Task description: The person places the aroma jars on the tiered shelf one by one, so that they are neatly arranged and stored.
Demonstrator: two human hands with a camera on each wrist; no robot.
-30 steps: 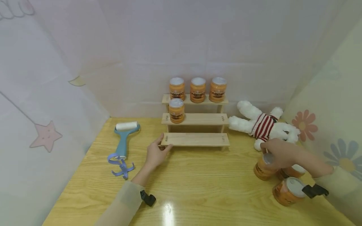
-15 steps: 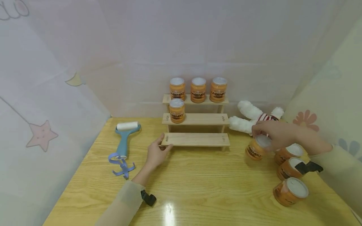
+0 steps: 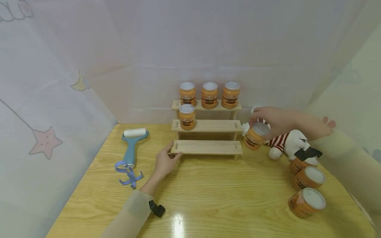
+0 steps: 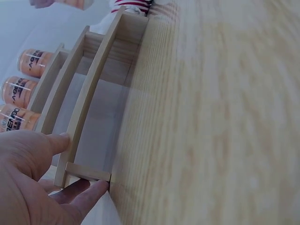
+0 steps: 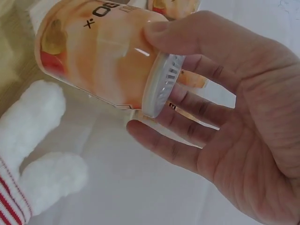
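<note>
Far left of the head view: a blue lint roller (image 3: 130, 148) lies on the wooden table (image 3: 208, 198), handle toward the lower edge, well apart from both hands.

Left of centre: the left hand (image 3: 164, 162) rests at the left end of the bottom step of the three-step wooden rack (image 3: 207, 146). Thumb lies along the board's edge, fingers loosely extended beneath. In the left wrist view the thumb and fingertips (image 4: 89, 197) bracket the end post; they steady it with a light hold and hardly curl.

Centre: four orange jars already stand on the rack, three on the top step (image 3: 209, 95) and one at the left end of the middle step (image 3: 187, 116). Middle step open to the right of that jar; bottom step bare.

Right of centre: the right hand (image 3: 275, 120) holds an orange jar (image 3: 254, 136) in the air, pinched at the white lid by thumb and fingertips, just off the rack's right end, level with the lower steps. In the right wrist view the fingers (image 5: 187, 129) curl round the lid rim; the jar's long axis tilts, base pointing away from the palm, toward upper left. The rack's free places lie left of this jar; the right hand is the nearer one.

Right: a white plush toy in a striped shirt (image 3: 285, 142) lies behind and beside the held jar. Three more orange jars (image 3: 306, 195) stand in the lower right.
</note>
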